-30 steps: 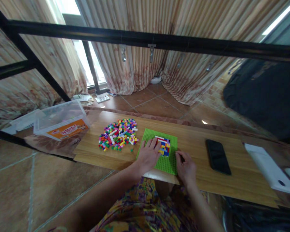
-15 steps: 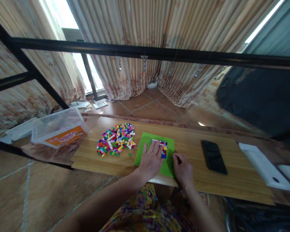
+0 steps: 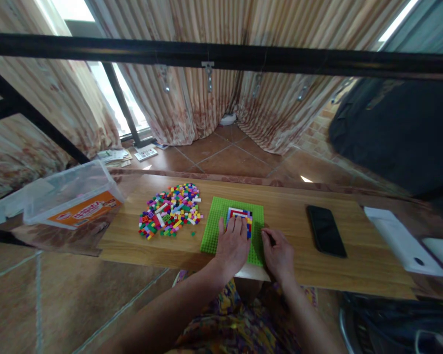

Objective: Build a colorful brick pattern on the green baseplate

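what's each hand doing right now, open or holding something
Left hand: open, laid over the bricks on the green baseplate.
Right hand: curled at the green baseplate's edge; grip cannot be told.

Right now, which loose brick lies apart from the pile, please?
The small green brick, alone on the tabletop between pile and baseplate; the others lie heaped together.

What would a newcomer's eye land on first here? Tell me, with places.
First, probably the many-coloured brick pile on the left part of the table. Next, the green board beside it, with the left hand over its patch of bricks and the right hand at its right edge. Then the black phone, farther right.
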### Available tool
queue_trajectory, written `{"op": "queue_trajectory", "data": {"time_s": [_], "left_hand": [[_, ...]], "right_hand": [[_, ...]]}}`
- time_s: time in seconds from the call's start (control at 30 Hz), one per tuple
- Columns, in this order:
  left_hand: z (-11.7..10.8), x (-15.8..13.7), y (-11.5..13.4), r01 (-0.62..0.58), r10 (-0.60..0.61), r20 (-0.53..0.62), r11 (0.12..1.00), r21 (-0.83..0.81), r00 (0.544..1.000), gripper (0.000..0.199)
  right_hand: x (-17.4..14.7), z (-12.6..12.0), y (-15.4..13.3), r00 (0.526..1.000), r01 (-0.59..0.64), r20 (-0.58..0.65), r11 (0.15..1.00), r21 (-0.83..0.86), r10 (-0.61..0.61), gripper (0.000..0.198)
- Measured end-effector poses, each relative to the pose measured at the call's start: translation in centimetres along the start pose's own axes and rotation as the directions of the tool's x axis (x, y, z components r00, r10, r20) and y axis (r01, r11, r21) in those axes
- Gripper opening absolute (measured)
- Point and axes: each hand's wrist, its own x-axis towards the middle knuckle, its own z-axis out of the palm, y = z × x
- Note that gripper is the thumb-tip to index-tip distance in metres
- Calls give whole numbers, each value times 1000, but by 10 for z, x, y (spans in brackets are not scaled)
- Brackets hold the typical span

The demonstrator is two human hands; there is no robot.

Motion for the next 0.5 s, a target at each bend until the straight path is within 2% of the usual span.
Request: {"op": "queue_trajectory", "data": {"time_s": [0.27,0.5], "left_hand": [[7,0,0,-62,64,-58,997,35,996,51],[-8,-4,-9,-64,55,-72,989,-131,996,52]], "right_hand": [[1,0,0,1000,14,6,999,-29,-14,34],[2,0,-1,1000,26,9,999,-26,-26,39]]}}
